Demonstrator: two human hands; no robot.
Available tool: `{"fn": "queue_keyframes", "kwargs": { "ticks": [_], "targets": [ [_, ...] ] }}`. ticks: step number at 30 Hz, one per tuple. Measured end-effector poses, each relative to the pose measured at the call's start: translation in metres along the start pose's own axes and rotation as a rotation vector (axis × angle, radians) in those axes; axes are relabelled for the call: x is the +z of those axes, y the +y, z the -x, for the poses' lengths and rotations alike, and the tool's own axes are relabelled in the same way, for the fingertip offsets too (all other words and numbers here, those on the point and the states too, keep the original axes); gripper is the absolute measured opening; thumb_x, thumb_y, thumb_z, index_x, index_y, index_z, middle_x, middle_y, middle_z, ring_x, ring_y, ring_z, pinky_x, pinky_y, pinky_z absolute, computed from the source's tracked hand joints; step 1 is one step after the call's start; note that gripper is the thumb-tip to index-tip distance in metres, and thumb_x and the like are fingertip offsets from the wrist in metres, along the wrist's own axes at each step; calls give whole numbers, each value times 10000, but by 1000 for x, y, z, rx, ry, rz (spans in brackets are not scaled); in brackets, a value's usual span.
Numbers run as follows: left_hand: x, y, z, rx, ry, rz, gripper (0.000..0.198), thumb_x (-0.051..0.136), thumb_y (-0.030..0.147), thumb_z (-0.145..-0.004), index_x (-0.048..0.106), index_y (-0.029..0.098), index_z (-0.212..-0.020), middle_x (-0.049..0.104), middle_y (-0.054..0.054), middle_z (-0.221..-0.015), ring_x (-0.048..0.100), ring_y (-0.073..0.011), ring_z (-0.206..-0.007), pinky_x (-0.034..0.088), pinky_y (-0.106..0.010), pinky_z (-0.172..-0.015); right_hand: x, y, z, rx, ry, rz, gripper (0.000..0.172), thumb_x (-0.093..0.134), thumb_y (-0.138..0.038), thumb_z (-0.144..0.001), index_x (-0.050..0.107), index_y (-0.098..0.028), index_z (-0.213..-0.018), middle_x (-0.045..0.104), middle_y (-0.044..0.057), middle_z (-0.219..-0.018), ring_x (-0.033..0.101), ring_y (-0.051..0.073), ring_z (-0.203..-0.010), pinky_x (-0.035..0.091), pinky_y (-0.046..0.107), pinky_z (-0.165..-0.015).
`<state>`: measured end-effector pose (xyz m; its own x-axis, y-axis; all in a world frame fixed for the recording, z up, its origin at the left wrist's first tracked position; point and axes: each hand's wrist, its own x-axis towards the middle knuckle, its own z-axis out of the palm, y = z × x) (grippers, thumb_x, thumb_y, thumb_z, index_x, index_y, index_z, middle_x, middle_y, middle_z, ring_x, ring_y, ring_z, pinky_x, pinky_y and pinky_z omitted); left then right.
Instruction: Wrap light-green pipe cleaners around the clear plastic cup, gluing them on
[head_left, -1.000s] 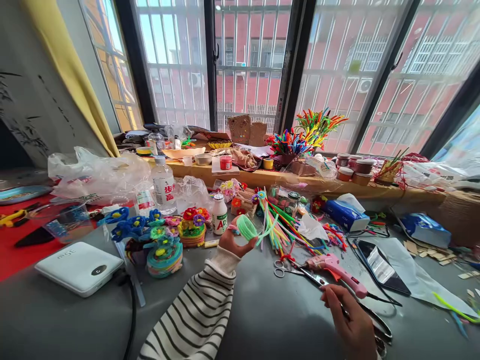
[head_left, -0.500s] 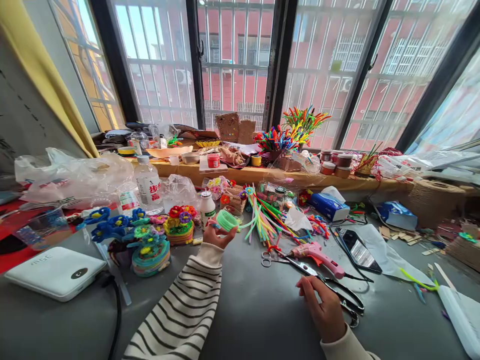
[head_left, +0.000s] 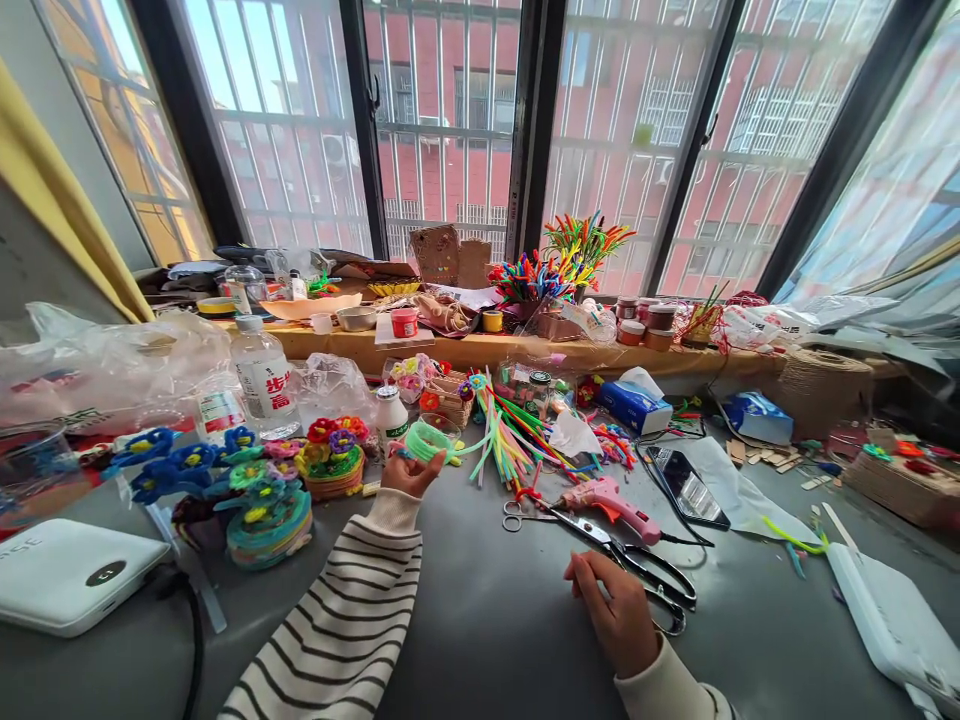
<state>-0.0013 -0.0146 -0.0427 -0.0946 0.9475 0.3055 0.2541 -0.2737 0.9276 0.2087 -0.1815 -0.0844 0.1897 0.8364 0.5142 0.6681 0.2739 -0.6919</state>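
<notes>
Between the thumb and fingers of my left hand is a light green coil of pipe cleaner, raised slightly above the table beside a small white bottle. My right hand is loosely curled low over the grey table, with no object visible in its fingers. Just beyond it lie large black-handled scissors. A pink glue gun and small scissors lie behind those. Loose pipe cleaners of many colours spread out right of the green coil.
Pipe-cleaner flower pots and a white power bank stand at the left. A phone, a tissue pack and another white device lie to the right. Jars and craft supplies crowd the window ledge.
My view has turned a little to the right, so everything sits further left. The left hand still holds the green coil, and the right hand stays curled near the scissors.
</notes>
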Motion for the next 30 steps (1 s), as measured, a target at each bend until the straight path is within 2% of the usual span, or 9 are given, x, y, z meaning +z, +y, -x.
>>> {"fn": "queue_keyframes", "kwargs": {
  "ticks": [7, 11, 13, 15, 18, 21, 24, 27, 30],
  "targets": [
    [-12, 0, -8, -177, -172, 51, 291, 472, 316, -812, 513, 166, -1057, 539, -63, -1084, 546, -192, -917, 470, -385, -765, 1, -1, -1, -23, -10, 27, 375, 334, -347, -867, 540, -179, -602, 515, -20, -504, 505, 99, -461, 386, 198, -498],
    [-16, -1, -12, -198, -250, 261, 321, 488, 314, -803, 501, 145, -1075, 534, -61, -1087, 542, -212, -931, 469, -400, -762, 0, -3, -1, -28, -17, 54, 380, 325, -350, -869, 543, -183, -606, 520, -18, -500, 510, 106, -458, 395, 201, -491],
    [-19, 1, -13, -191, -288, 421, 314, 478, 311, -811, 493, 146, -1077, 540, -65, -1064, 548, -193, -911, 473, -388, -747, 0, -5, -1, -28, -24, 72, 387, 314, -354, -872, 540, -185, -607, 528, -16, -505, 516, 107, -463, 401, 202, -495],
    [-23, 4, -14, -175, -318, 593, 354, 413, 429, -816, 523, 162, -1021, 568, -67, -1006, 553, -138, -735, 475, -332, -650, -2, -7, -2, -24, -30, 97, 395, 300, -359, -876, 538, -185, -614, 543, -10, -524, 529, 107, -486, 410, 201, -511],
    [-28, 11, -12, -151, -338, 820, 571, 336, 678, -683, 582, 202, -880, 616, -60, -889, 347, -69, -454, 358, -276, -448, -8, -8, -11, -5, -38, 159, 414, 273, -380, -880, 532, -178, -627, 561, 4, -549, 541, 111, -517, 417, 209, -533],
    [-30, 16, -10, -157, -353, 976, 612, 422, 703, -545, 597, 209, -862, 620, -34, -786, 222, -62, -427, 265, -268, -411, -15, -11, -40, 23, -74, 257, 419, 277, -401, -875, 526, -172, -628, 576, 22, -570, 537, 122, -528, 410, 230, -528],
    [-32, 19, -10, -188, -394, 1074, 591, 472, 669, -516, 601, 210, -866, 618, -20, -747, 194, -62, -427, 242, -260, -414, -9, -19, -89, 62, -149, 392, 354, 350, -383, -863, 550, -157, -678, 603, 41, -653, 557, 144, -627, 427, 267, -598],
    [-36, 18, -13, -223, -448, 1127, 473, 538, 595, -538, 603, 219, -818, 626, -12, -766, 238, -60, -428, 257, -253, -425, 16, -27, -144, 88, -260, 520, 270, 454, -368, -832, 582, -132, -799, 612, 53, -812, 564, 160, -796, 446, 325, -723],
    [-39, 15, -15, -256, -506, 1193, 487, 594, 567, -516, 608, 221, -858, 638, -24, -816, 288, -63, -436, 294, -259, -437, 50, -28, -188, 136, -364, 607, 277, 476, -315, -836, 517, -146, -1053, 550, 62, -1053, 553, 165, -896, 459, 373, -763]
  ]
}}
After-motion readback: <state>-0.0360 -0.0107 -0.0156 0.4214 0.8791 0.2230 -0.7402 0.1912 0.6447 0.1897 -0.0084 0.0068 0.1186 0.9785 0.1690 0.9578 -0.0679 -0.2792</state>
